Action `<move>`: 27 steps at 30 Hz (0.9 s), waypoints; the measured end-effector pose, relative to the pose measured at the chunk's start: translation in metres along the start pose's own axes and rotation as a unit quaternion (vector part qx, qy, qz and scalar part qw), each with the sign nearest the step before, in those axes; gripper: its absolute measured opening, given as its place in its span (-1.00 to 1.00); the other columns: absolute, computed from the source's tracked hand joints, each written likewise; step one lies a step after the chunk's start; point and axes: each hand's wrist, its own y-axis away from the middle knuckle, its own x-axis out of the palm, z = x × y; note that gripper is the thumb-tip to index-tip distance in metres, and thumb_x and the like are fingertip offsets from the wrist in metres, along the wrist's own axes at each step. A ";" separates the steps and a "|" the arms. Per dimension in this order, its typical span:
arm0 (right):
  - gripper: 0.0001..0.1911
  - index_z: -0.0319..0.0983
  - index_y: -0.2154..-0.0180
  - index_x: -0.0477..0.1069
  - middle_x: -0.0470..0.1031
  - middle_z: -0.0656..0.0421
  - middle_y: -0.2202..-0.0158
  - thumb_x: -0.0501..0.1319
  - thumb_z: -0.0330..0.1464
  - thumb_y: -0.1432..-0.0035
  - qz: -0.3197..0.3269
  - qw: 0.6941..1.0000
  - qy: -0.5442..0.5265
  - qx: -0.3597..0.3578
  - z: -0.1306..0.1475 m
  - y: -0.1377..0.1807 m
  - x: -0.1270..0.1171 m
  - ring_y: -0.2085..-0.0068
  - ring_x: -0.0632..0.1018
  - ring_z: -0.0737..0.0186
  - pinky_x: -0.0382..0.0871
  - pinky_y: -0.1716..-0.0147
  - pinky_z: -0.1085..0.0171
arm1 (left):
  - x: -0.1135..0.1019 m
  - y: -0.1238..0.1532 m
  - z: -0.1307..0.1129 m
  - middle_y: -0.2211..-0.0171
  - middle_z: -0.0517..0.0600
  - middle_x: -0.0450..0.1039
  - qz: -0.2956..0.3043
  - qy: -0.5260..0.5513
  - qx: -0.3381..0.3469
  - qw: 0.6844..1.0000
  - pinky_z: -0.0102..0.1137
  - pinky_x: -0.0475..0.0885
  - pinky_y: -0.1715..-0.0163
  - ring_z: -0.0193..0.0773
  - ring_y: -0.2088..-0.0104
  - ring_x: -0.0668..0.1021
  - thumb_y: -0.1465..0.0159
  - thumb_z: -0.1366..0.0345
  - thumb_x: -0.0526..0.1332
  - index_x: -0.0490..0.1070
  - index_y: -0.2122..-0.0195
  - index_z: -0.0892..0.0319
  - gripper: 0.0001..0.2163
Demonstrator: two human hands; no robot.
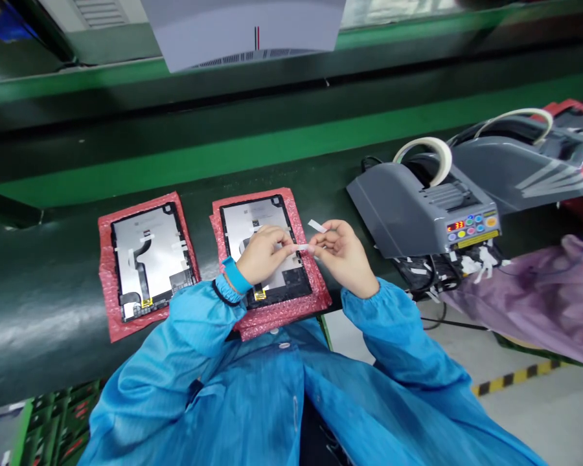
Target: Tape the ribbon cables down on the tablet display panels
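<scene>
- Left hand (263,255): thumb and index finger closed in a narrow pinch on one end of a short white strip (302,247); a blue wristband (237,276) encircles the wrist.
- Right hand (342,257): thumb and a finger meet at the strip's opposite end, the remaining fingers curled.
- Second white strip (317,226): projects from the tip of the right index finger; whether it is stuck there or gripped cannot be told.
- Position of the short white strip: held between the two hands, above the right-hand border of the near panel (274,277).
- Near panel: a silver-backed, black-edged unit lying flat on pink bubble wrap (282,320), partly covered by the left hand.
- Far-left panel (161,255): a similar unit, well apart from the hands, on its own pink wrap (107,285); a dark ribbon cable (142,275) runs down its back. Both units rest on the dark green bench (43,278).
- Tape dispenser (398,207): grey, right of the right hand, with a lit red display (455,226), coloured buttons and a pale tape roll (444,162); white scraps (483,262) cluster below its front.
- Second dispenser (519,169): beyond the first, near a co-worker's purple sleeve (529,291).
</scene>
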 end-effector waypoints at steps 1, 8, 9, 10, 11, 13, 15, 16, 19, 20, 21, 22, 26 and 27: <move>-0.53 -0.13 0.24 0.08 0.42 0.33 0.49 0.32 -0.26 0.10 0.002 1.000 -0.004 0.004 -0.001 -0.002 0.001 0.46 0.47 0.35 0.33 0.44 0.30 | 0.000 0.000 0.001 0.45 -0.07 0.46 0.001 -0.001 -0.004 1.000 -0.31 0.33 0.17 -0.27 0.33 0.45 -0.23 0.26 0.22 0.35 0.50 0.17 -0.82; -0.54 -0.14 0.26 0.04 0.44 0.36 0.54 0.28 -0.38 0.16 0.000 0.998 0.043 0.037 -0.016 -0.023 0.005 0.54 0.45 0.35 0.32 0.45 0.29 | 0.012 -0.005 0.008 0.44 0.00 0.43 -0.011 -0.107 -0.121 0.987 -0.21 0.32 0.18 -0.16 0.29 0.42 -0.21 0.27 0.23 0.42 0.52 0.19 -0.82; -0.56 -0.14 0.27 0.05 0.44 0.36 0.56 0.27 -0.40 0.16 -0.002 0.997 0.062 0.040 -0.018 -0.026 0.006 0.55 0.45 0.34 0.32 0.46 0.29 | 0.014 -0.006 0.008 0.42 0.02 0.43 -0.015 -0.129 -0.134 0.983 -0.18 0.32 0.18 -0.12 0.26 0.41 -0.20 0.26 0.23 0.42 0.53 0.19 -0.81; -0.57 -0.14 0.27 0.05 0.44 0.36 0.57 0.25 -0.42 0.15 -0.004 0.996 0.079 0.042 -0.019 -0.028 0.007 0.56 0.45 0.33 0.32 0.46 0.28 | 0.016 -0.007 0.007 0.41 0.04 0.42 -0.016 -0.147 -0.140 0.979 -0.16 0.31 0.19 -0.08 0.23 0.40 -0.20 0.26 0.23 0.43 0.53 0.19 -0.81; -0.58 -0.14 0.28 0.05 0.44 0.36 0.57 0.24 -0.44 0.15 -0.005 0.995 0.095 0.044 -0.020 -0.029 0.008 0.56 0.46 0.32 0.32 0.46 0.28 | 0.018 -0.007 0.007 0.40 0.06 0.42 -0.016 -0.160 -0.142 0.977 -0.14 0.31 0.19 -0.05 0.21 0.39 -0.20 0.25 0.23 0.44 0.53 0.19 -0.81; -0.61 -0.15 0.28 0.05 0.44 0.35 0.58 0.21 -0.46 0.13 -0.005 0.992 0.118 0.044 -0.021 -0.031 0.009 0.54 0.49 0.29 0.33 0.45 0.27 | 0.020 -0.007 0.006 0.38 0.08 0.41 -0.014 -0.175 -0.140 0.974 -0.12 0.31 0.20 -0.02 0.18 0.37 -0.21 0.24 0.22 0.44 0.53 0.19 -0.80; -0.61 -0.15 0.27 0.05 0.45 0.33 0.57 0.19 -0.49 0.13 -0.003 0.990 0.136 0.043 -0.022 -0.031 0.010 0.52 0.51 0.26 0.34 0.44 0.26 | 0.021 -0.007 0.005 0.36 0.09 0.41 -0.007 -0.183 -0.143 0.973 -0.11 0.30 0.18 -0.01 0.16 0.35 -0.22 0.24 0.20 0.45 0.51 0.19 -0.80; -0.61 -0.15 0.27 0.05 0.45 0.32 0.56 0.19 -0.49 0.13 -0.002 0.989 0.143 0.042 -0.022 -0.030 0.010 0.51 0.51 0.26 0.34 0.43 0.26 | 0.021 -0.007 0.005 0.35 0.09 0.40 -0.003 -0.186 -0.146 0.972 -0.10 0.30 0.17 0.00 0.15 0.35 -0.23 0.24 0.19 0.45 0.50 0.19 -0.79; -0.61 -0.15 0.26 0.05 0.45 0.31 0.55 0.18 -0.52 0.12 0.000 0.986 0.158 0.043 -0.022 -0.030 0.010 0.49 0.52 0.25 0.34 0.41 0.26 | 0.021 -0.007 0.005 0.34 0.10 0.39 0.006 -0.187 -0.150 0.971 -0.08 0.29 0.15 0.01 0.14 0.34 -0.25 0.23 0.17 0.45 0.49 0.19 -0.78; -0.61 -0.16 0.26 0.05 0.45 0.31 0.55 0.17 -0.52 0.12 0.002 0.986 0.163 0.044 -0.021 -0.030 0.010 0.49 0.52 0.25 0.34 0.40 0.26 | 0.021 -0.007 0.005 0.34 0.11 0.39 0.007 -0.186 -0.148 0.971 -0.07 0.28 0.15 0.02 0.14 0.33 -0.26 0.22 0.16 0.45 0.48 0.19 -0.78; -0.61 -0.16 0.26 0.05 0.45 0.31 0.54 0.17 -0.53 0.12 0.004 0.985 0.169 0.045 -0.021 -0.030 0.011 0.49 0.52 0.25 0.34 0.40 0.26 | 0.021 -0.007 0.005 0.34 0.11 0.39 0.008 -0.186 -0.146 0.972 -0.07 0.28 0.15 0.02 0.13 0.33 -0.26 0.22 0.15 0.45 0.48 0.19 -0.78; -0.61 -0.16 0.26 0.05 0.44 0.31 0.54 0.16 -0.54 0.12 0.006 0.983 0.175 0.045 -0.020 -0.030 0.011 0.48 0.51 0.25 0.33 0.39 0.26 | 0.021 -0.007 0.005 0.33 0.11 0.39 0.009 -0.188 -0.145 0.971 -0.06 0.28 0.15 0.02 0.13 0.33 -0.26 0.23 0.16 0.45 0.48 0.19 -0.78; -0.61 -0.16 0.25 0.07 0.39 0.33 0.55 0.16 -0.54 0.12 0.007 0.978 0.204 0.039 -0.022 -0.031 0.012 0.49 0.48 0.27 0.30 0.40 0.27 | 0.023 -0.006 0.005 0.33 0.13 0.39 0.013 -0.200 -0.144 0.969 -0.06 0.27 0.14 0.04 0.12 0.33 -0.23 0.24 0.18 0.44 0.49 0.20 -0.80; -0.60 -0.16 0.24 0.07 0.36 0.35 0.57 0.18 -0.54 0.12 0.005 0.977 0.210 0.034 -0.024 -0.032 0.011 0.50 0.45 0.29 0.28 0.41 0.28 | 0.023 -0.006 0.005 0.33 0.13 0.39 0.009 -0.202 -0.142 0.969 -0.05 0.27 0.14 0.05 0.12 0.32 -0.22 0.25 0.19 0.44 0.50 0.20 -0.80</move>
